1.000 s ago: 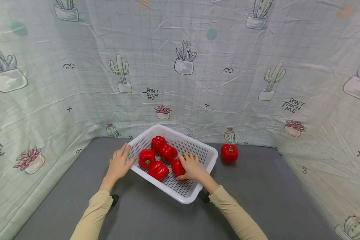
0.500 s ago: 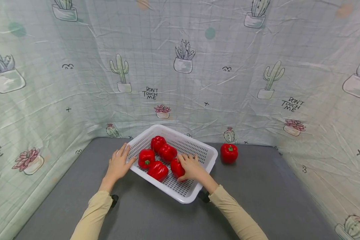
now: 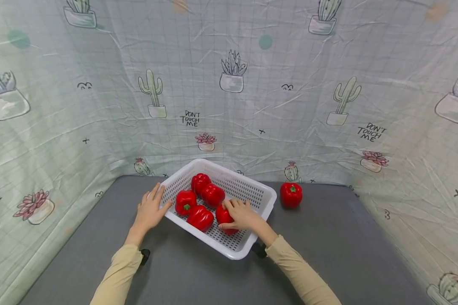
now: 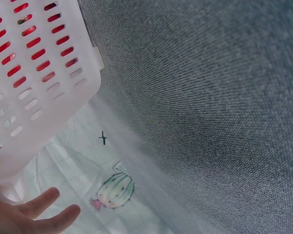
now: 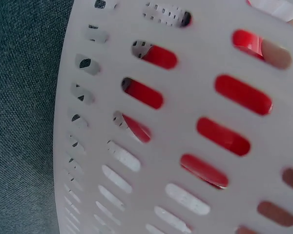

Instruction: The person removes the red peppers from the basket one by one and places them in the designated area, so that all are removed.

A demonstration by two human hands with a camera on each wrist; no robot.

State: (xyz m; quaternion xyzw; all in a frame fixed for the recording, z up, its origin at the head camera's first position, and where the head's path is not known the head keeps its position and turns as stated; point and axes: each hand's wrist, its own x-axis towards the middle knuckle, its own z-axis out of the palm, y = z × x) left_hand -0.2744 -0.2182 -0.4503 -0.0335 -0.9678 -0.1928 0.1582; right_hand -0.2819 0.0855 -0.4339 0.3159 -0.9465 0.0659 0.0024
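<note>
In the head view, a white slotted plastic basket [image 3: 234, 253] sits turned at an angle on the grey table. Inside it, my right hand [image 3: 241, 215] grips a red bell pepper [image 3: 224, 217] from above, thumb on the near side and fingers over the top. Through the basket's slots, the right wrist view shows this red pepper [image 5: 244, 95] and bits of the hand. My left hand [image 3: 149, 211] rests at the basket's left rim with fingers extended. In the left wrist view, two straight fingertips of the left hand [image 4: 34, 214] reach past the basket's wall [image 4: 63, 102].
Several more red bell peppers lie in the basket, among them one with its green stem showing [image 3: 185, 202] and one near the front rim [image 3: 200, 218]. Another bell pepper [image 3: 291, 195] stands on the table [image 3: 320, 237] right of the basket. A cactus-print curtain [image 3: 229, 123] hangs behind.
My right hand and its pepper have shifted slightly left and toward me within the basket. The left hand and the basket have stayed in place.
</note>
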